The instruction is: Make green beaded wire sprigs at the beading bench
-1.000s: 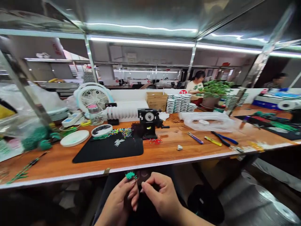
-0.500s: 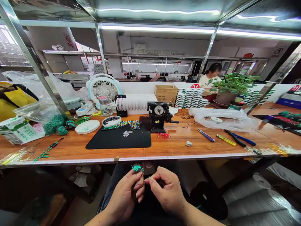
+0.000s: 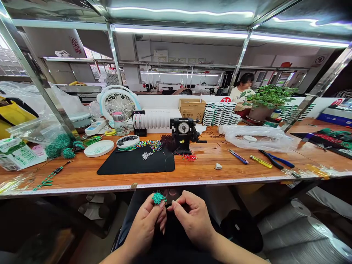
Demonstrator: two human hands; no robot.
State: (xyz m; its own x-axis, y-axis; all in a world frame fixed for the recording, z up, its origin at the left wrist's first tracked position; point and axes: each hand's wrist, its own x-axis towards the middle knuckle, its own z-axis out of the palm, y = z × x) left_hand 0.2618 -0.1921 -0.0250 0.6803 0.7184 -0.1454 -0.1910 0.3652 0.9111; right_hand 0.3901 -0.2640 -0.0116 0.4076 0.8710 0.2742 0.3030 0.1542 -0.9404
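- Your left hand [image 3: 147,223] pinches the green bead cluster [image 3: 158,198] below the workbench edge [image 3: 192,182].
- Your right hand [image 3: 192,220] is curled, fingertips pinched beside it; any wire is too fine to see.
- Likely mid-beading; keep the cluster steady.

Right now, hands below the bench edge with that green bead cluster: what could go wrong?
1. The green bead cluster sits at the left hand's fingertips over the lap; a slip likely drops it to the floor.
2. The right hand pinches close beside it; whatever it holds is too thin to see, so easily fumbled.
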